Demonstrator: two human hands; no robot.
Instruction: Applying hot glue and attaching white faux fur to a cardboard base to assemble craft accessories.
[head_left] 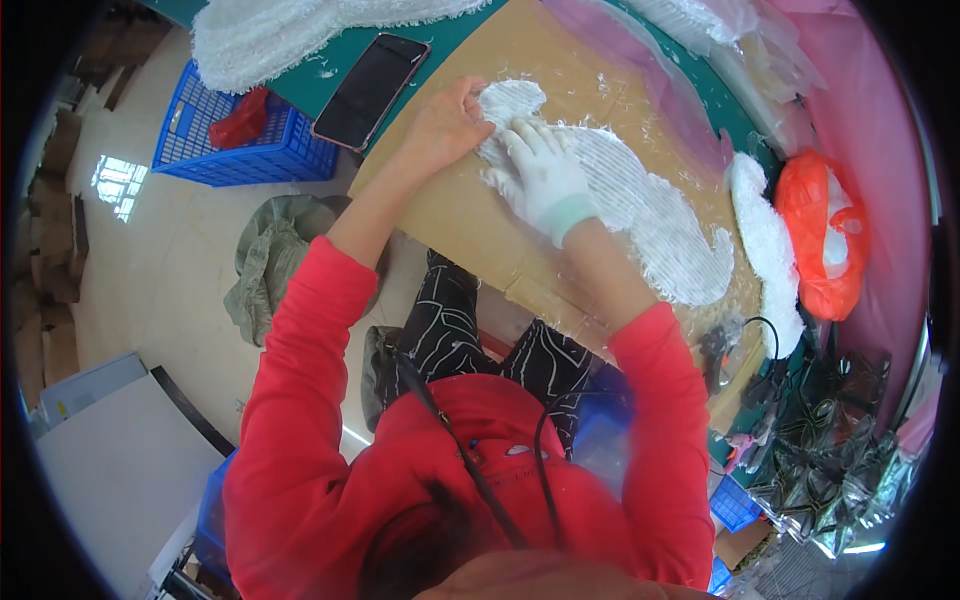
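Observation:
A white, ribbed, fuzzy-edged fabric piece point(640, 205) lies on a brown cardboard sheet point(440, 205). It has a rounded lobe at its far left end and a curved, tail-like end at the near right. My bare left hand point(445, 122) is at the far left edge of the fabric, fingers bent and closed on that edge. In a white glove, my right hand point(545, 172) rests palm down on the fabric just beside it, with its fingers stretched out. White lint is scattered over the cardboard.
A phone point(371, 90) lies left of the cardboard on the green tabletop, near white plush material point(270, 40). Right of the cardboard are another white fluffy strip point(765, 250) and an orange plastic bag point(825, 235). A blue crate point(240, 135) stands at the left.

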